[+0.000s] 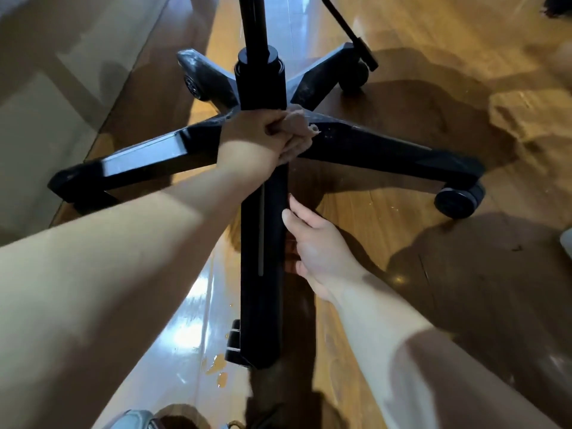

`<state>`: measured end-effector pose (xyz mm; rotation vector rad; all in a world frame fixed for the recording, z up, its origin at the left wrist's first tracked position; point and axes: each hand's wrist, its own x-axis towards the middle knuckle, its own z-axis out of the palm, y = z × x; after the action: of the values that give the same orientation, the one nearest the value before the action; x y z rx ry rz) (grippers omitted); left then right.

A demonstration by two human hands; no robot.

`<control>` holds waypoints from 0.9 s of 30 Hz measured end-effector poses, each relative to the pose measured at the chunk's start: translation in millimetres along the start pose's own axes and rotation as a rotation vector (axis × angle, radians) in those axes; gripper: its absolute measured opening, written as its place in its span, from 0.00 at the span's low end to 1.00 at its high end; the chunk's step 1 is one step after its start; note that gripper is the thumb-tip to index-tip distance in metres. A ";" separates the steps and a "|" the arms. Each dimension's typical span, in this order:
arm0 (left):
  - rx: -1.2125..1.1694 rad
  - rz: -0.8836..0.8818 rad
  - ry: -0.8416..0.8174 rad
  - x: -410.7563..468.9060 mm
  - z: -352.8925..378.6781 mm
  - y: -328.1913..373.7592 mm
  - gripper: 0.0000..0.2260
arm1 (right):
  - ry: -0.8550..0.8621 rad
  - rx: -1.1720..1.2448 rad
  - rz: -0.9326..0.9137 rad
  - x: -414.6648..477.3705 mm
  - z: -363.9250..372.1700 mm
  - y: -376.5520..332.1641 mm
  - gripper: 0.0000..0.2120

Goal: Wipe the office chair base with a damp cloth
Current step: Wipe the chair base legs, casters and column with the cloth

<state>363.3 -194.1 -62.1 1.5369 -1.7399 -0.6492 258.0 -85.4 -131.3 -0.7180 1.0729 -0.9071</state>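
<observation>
While the left hand is balled tight round a crumpled, beige-pink cloth, I see that cloth pressed against the hub of the office chair base, right where the upright column meets the legs. The cloth looks soft and ragged, with a frayed edge poking out onto the leg that runs right. Pale specks dot that leg just beside the cloth.

The base is a five-armed star of black plastic, its legs tapered and flat-topped, standing on a glossy wooden floor close to the floor's left edge. The left leg has a smooth sheen that catches the light, while the far two look dull and scuffed. The column is a smooth black cylinder with a wider collar partway up.

My right hand lies against the right side of the near leg, its fingers fairly straight and touching the plastic, not wrapped round it as far as I can make out.

Round black casters sit under the leg tips: one at the right, one far left, one far right and one partly hidden under the near leg. Small wet-looking patches lie on the varnished boards beside that near caster.
</observation>
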 end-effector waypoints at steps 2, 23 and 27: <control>0.229 0.111 -0.035 1.9 -6.9 0.9 0.09 | -0.014 -0.001 0.009 -1.1 -1.2 -1.3 0.15; 0.608 0.332 -0.389 11.9 -22.5 -10.8 0.10 | 0.140 0.222 0.262 -7.3 -12.4 -14.1 0.14; 0.295 0.197 -0.373 -29.0 -17.4 0.9 0.17 | 0.166 0.245 0.204 -4.1 -11.2 -17.4 0.16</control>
<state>377.4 -164.0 -56.0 1.4755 -2.3230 -0.6291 242.0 -90.4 -118.4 -0.3283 1.1340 -0.9132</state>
